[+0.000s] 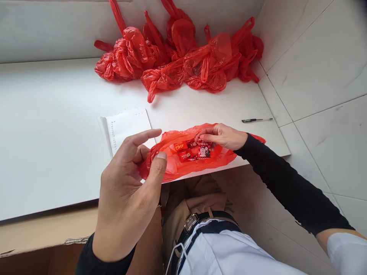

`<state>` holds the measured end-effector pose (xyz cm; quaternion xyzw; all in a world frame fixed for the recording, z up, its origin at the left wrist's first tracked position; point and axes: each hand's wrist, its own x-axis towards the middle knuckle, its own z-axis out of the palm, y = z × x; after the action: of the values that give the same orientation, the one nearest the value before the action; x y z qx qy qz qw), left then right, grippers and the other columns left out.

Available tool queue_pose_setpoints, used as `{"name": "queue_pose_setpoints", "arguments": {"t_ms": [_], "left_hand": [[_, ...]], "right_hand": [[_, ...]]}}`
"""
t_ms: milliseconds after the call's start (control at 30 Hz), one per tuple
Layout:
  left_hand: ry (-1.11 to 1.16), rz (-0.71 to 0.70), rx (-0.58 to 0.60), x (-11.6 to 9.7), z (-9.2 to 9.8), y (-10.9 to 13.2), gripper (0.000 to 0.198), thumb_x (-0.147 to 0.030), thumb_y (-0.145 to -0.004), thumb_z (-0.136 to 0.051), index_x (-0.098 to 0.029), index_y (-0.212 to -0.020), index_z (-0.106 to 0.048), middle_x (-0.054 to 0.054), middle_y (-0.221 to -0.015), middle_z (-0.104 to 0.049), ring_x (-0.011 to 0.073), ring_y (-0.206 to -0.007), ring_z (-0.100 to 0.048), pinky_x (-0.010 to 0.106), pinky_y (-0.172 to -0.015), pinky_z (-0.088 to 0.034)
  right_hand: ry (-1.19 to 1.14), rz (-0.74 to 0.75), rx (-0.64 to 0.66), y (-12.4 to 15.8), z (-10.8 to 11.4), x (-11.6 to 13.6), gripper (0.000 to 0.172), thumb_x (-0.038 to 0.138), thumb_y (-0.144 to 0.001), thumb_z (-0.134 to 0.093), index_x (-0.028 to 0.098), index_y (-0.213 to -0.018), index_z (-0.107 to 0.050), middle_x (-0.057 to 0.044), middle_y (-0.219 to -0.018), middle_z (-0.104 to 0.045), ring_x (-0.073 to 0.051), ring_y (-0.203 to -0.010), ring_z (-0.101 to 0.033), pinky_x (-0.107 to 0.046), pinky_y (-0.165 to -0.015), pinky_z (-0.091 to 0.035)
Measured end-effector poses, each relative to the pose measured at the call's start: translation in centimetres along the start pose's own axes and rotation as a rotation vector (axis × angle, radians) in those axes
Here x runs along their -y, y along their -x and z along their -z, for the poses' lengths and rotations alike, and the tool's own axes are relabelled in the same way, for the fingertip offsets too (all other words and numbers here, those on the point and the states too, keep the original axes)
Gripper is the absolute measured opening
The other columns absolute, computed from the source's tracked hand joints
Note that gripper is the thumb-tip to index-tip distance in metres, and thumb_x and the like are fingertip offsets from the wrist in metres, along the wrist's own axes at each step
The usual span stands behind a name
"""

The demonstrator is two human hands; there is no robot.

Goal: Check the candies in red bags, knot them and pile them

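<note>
An open red plastic bag (172,168) lies at the front edge of the white table (43,126). Inside it are several small red candy packets (192,149). My left hand (126,194) pinches the bag's near left rim between thumb and fingers. My right hand (222,136) grips the bag's far right rim, fingers curled over it just above the packets. Both arms wear black sleeves.
Several knotted, filled red bags (177,57) are heaped at the back against the wall. A sheet of paper with writing (126,128) lies left of the open bag. A pen (256,120) lies near the table's right edge. A cardboard box (37,259) stands below left.
</note>
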<state>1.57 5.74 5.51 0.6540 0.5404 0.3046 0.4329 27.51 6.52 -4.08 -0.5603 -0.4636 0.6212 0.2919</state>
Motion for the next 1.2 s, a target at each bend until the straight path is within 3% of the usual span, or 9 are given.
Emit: {"name": "queue_pose_setpoints", "arguments": {"t_ms": [167, 333, 533, 800, 1067, 1200], "left_hand": [[-0.013, -0.007, -0.006, 0.0, -0.1, 0.0, 0.033, -0.033, -0.088, -0.071, -0.032, -0.122, -0.068, -0.005, -0.07, -0.051, 0.0099, -0.06, -0.045, 0.022, -0.052, -0.04], [-0.019, -0.001, -0.004, 0.0, 0.0, 0.1, 0.034, -0.034, -0.088, -0.071, -0.032, -0.121, -0.068, -0.005, -0.069, -0.05, 0.0103, -0.06, -0.046, 0.022, -0.052, -0.04], [-0.025, -0.004, -0.014, 0.0, 0.0, 0.3, 0.034, -0.034, -0.088, -0.071, -0.031, -0.122, -0.068, -0.004, -0.069, -0.05, 0.011, -0.06, -0.045, 0.023, -0.053, -0.041], [-0.036, -0.007, -0.014, -0.1, 0.2, 0.0, 0.034, -0.034, -0.087, -0.071, -0.032, -0.121, -0.068, -0.005, -0.068, -0.05, 0.0114, -0.059, -0.044, 0.024, -0.053, -0.041], [-0.044, -0.01, -0.013, -0.1, 0.1, 0.3, 0.036, -0.031, -0.086, -0.069, -0.031, -0.122, -0.068, -0.004, -0.069, -0.051, 0.0132, -0.058, -0.045, 0.026, -0.052, -0.041], [-0.037, 0.0, -0.009, -0.2, 0.1, 0.3, 0.035, -0.032, -0.087, -0.069, -0.03, -0.122, -0.068, -0.003, -0.069, -0.051, 0.0131, -0.059, -0.046, 0.025, -0.054, -0.042]], "right_hand": [[0.05, 0.002, 0.033, 0.0, 0.2, 0.2, 0.021, 0.03, -0.091, -0.064, 0.015, -0.101, -0.075, -0.004, -0.091, -0.072, -0.011, -0.07, -0.059, -0.024, -0.061, -0.055], [0.175, 0.087, 0.129, 0.0, 0.5, 0.7, 0.023, 0.026, -0.092, -0.057, 0.015, -0.103, -0.075, -0.007, -0.103, -0.072, -0.016, -0.086, -0.063, -0.031, -0.072, -0.057], [0.181, 0.1, 0.154, -0.2, 0.7, 0.2, 0.021, 0.024, -0.092, -0.055, 0.016, -0.103, -0.072, -0.008, -0.114, -0.071, -0.019, -0.098, -0.063, -0.033, -0.078, -0.056], [0.156, 0.132, 0.163, -0.4, 0.8, -0.4, 0.017, 0.027, -0.094, -0.056, 0.017, -0.095, -0.07, -0.007, -0.105, -0.07, -0.018, -0.091, -0.062, -0.035, -0.083, -0.055], [0.265, 0.154, 0.13, -0.7, 0.7, -0.1, 0.022, 0.023, -0.095, -0.052, 0.017, -0.098, -0.073, -0.007, -0.11, -0.073, -0.019, -0.098, -0.065, -0.035, -0.089, -0.051], [0.502, 0.151, -0.037, -0.1, -0.2, 0.3, 0.027, 0.023, -0.099, -0.046, 0.018, -0.107, -0.072, -0.007, -0.108, -0.073, -0.022, -0.098, -0.066, -0.039, -0.095, -0.05]]}}
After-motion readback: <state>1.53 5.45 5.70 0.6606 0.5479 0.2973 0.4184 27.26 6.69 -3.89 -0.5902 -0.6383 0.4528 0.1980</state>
